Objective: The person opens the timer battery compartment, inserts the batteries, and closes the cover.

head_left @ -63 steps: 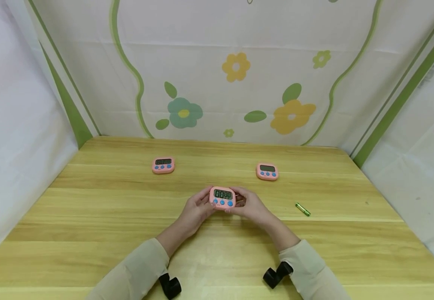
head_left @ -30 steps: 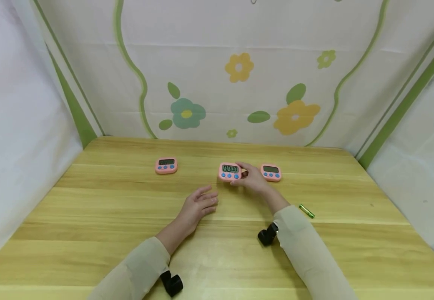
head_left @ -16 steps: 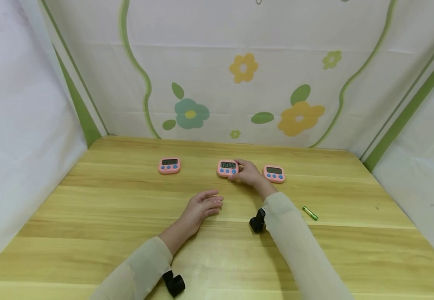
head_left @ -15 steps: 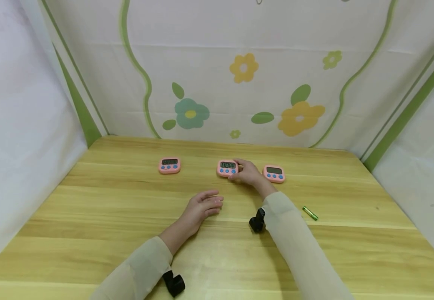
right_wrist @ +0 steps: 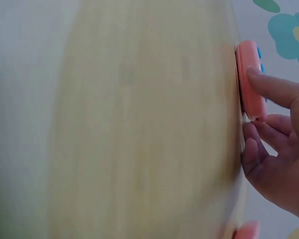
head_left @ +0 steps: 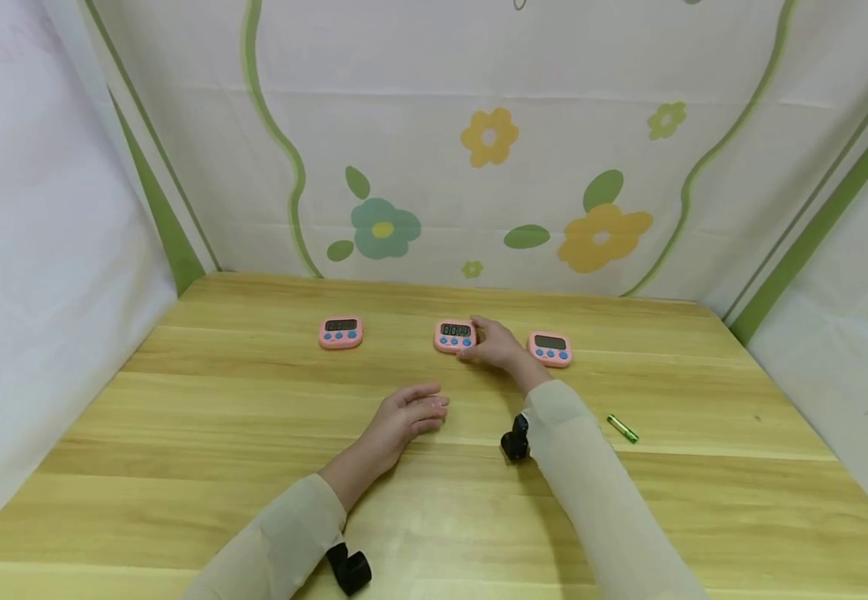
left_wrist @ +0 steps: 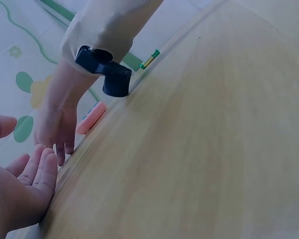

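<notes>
A pink digital timer [head_left: 454, 342] with three blue buttons and a lit digit display lies toward the back middle of the table. My right hand [head_left: 497, 344] pinches its right end. In the right wrist view, the thumb lies along the near side of the timer [right_wrist: 248, 94], while the other fingers curl by its end. My left hand [head_left: 403, 419] is nearer the front, holding nothing, its fingers relaxed; the left wrist view shows that hand [left_wrist: 25, 191] low at the tabletop, palm side partly visible.
Another pink timer [head_left: 341, 333] lies to the left, its display showing faint digits. A third pink timer [head_left: 549, 349], with a blank display, lies just right of my right hand. A green battery [head_left: 622, 428] is farther right on the wooden table [head_left: 178, 467]. Floral fabric [head_left: 434, 192] stands behind.
Both hands held the middle timer near the table's centre. The left hand let go and stayed near; the right hand carried the timer back, down between the other two.
</notes>
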Demonstrator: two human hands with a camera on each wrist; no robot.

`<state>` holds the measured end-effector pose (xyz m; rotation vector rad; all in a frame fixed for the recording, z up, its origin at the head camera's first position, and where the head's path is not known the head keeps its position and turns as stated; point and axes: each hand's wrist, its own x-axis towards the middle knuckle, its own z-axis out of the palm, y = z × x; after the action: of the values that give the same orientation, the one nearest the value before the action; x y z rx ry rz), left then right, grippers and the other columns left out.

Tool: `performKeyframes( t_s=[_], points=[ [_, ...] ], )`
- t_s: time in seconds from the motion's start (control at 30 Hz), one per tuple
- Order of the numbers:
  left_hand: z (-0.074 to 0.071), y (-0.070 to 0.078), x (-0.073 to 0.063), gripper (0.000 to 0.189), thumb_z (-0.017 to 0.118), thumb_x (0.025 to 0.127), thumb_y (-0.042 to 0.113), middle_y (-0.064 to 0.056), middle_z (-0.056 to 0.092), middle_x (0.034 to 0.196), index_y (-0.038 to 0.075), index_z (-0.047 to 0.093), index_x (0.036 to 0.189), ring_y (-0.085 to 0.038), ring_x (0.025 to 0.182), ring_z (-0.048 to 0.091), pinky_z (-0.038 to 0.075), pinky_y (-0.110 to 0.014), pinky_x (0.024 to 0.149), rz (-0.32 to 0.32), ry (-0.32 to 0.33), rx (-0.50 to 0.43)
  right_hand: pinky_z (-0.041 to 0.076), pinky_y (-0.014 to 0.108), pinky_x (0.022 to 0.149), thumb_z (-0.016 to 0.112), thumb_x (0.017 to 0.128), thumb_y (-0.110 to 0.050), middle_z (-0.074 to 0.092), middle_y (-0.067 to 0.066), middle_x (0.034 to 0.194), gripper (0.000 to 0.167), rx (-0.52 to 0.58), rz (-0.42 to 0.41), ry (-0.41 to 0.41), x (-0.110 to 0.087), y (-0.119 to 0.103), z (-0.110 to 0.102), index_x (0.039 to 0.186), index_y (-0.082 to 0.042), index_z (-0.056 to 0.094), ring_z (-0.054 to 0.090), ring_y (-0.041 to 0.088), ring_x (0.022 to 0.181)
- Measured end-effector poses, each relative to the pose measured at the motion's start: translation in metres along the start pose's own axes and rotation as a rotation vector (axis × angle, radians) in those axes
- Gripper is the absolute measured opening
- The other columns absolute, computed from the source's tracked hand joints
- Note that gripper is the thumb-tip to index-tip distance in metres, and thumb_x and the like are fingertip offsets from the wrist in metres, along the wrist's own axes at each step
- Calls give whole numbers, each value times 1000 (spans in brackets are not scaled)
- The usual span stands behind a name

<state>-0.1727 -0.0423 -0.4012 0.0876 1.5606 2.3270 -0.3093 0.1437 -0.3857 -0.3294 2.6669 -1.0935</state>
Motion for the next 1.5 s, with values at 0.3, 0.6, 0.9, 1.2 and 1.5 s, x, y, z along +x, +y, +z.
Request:
performKeyframes(
  t_s=[0.3,0.6,0.9,1.2,1.5],
  points=[
    [-3,2,-2,43,53,84,4,-25,50,109,-12,37,121,-29,96,52,44,-36,83,20,2,15,43,40,76,63,80,-19,37,14,129,60,83,-27,17,-27,5,-39,131,-5,35,44,30,98],
    [-3,2,-3,42,51,85,3,-23,51,108,-12,37,121,-30,97,51,44,-36,84,22,-6,25,38,44,88,63,79,-20,26,18,134,65,75,-18,16,-48,21,-71,133,-4,31,27,36,118],
    [-3,2,-3,42,52,85,3,-23,52,107,-12,38,121,-28,95,53,44,-35,83,22,-5,33,25,50,94,64,77,-11,21,29,132,73,-47,-11,-48,-50,54,-86,132,10,20,19,41,120],
    [-2,2,-3,44,54,83,2,-25,49,110,-12,37,121,-31,98,50,45,-34,82,16,-9,41,23,48,96,71,71,-11,30,31,127,78,-121,4,-15,-49,71,-83,129,13,25,28,40,115],
    [-2,3,-4,44,54,83,2,-23,51,108,-12,37,121,-30,97,51,45,-35,82,25,-6,54,29,47,92,72,70,-16,36,28,124,74,-157,22,17,-54,67,-81,128,9,33,35,38,110]
  ],
)
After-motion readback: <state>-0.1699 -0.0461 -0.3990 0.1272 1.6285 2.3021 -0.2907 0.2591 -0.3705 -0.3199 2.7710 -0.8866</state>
